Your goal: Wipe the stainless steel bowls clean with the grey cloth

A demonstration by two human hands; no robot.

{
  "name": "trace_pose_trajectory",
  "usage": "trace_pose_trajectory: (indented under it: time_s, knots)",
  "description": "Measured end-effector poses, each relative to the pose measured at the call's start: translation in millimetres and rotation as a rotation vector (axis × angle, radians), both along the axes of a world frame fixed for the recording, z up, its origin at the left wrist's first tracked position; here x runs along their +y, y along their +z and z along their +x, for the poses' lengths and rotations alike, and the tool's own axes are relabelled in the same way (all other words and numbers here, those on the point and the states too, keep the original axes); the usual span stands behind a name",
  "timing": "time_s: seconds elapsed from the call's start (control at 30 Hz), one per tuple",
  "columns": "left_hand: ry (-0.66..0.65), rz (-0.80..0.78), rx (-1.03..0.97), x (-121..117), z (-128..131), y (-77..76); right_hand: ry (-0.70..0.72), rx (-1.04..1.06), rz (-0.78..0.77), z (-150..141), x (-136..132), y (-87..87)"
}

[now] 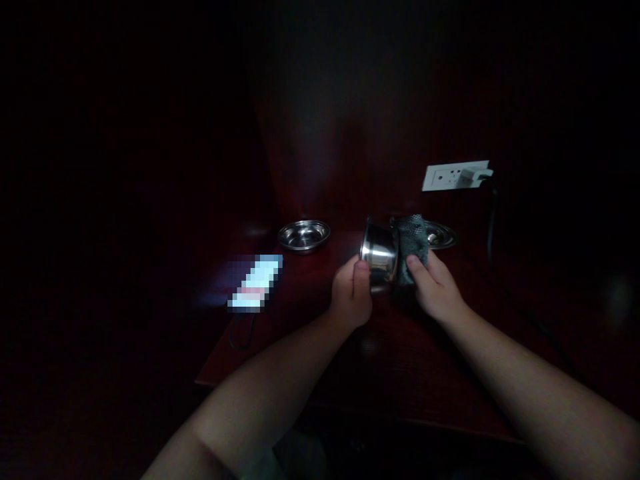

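Observation:
A shiny steel bowl (381, 257) is tipped on its side above the dark red table. My left hand (353, 290) grips its rim, thumb on the outside and the other fingers hidden. Against the bowl's base, my right hand (437, 287) holds a dark grey-green scrubbing pad (413, 243) with a mesh-like surface, its thumb pressed on the near face. Behind the pad, a round steel lid or dish (443, 235) lies partly covered from view.
A shallow steel dish (304, 237) stands at the back left. Nearer lies a lit, pixelated phone-like device (256, 285) with a dark loop. A white socket panel (456, 176) with a plugged-in cable (492, 227) is on the right. The table's front edge (425, 423) is dim.

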State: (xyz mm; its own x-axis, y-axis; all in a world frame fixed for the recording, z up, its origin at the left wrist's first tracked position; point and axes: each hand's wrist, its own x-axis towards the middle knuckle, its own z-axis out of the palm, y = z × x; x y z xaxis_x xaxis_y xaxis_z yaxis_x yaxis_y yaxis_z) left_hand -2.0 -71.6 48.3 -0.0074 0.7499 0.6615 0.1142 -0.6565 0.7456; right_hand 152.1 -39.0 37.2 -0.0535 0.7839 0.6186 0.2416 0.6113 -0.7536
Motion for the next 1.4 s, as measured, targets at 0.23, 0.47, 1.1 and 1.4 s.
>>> trace_pose_trajectory:
  time_s: [0.23,0.47,1.1,1.4]
  knots:
    - [0.015,-0.006,0.002,0.8,-0.1,-0.7,-0.004,-0.07,0.073,1.2,1.0,-1.8]
    - [0.017,-0.079,-0.085,2.3,2.3,0.7,0.024,-0.314,0.298,-5.7,-17.6,12.4]
    - [0.061,-0.137,-0.171,-1.6,7.2,4.3,-0.095,0.015,0.002,-4.0,3.9,-8.4]
    - [0.141,-0.387,-0.527,13.6,9.0,5.2,-0.14,0.079,-0.085,3.2,9.1,-7.2]
